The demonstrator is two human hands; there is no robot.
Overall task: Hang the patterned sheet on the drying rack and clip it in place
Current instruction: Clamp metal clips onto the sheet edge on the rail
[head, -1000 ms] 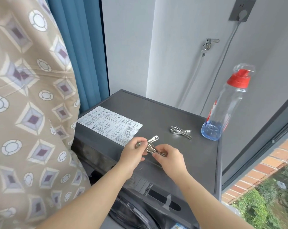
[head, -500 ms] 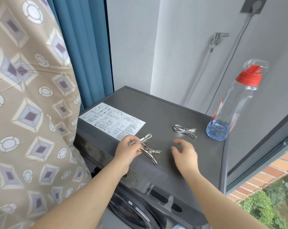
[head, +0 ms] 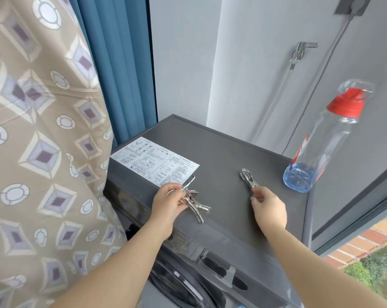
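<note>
Since half a second ago the right hand [head: 269, 210] has reached across the top of the washing machine [head: 232, 150] and now pinches the near end of the lone clip [head: 247, 178]. It is probably gathering that clip with the bunch of clips [head: 193, 202] that the left hand [head: 169, 200] grips at the machine's front edge. Left of the machine the patterned sheet [head: 43, 152] already hangs, with no clip showing on it.

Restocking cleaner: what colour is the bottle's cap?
The cap is red, clearest in the head view.
</note>
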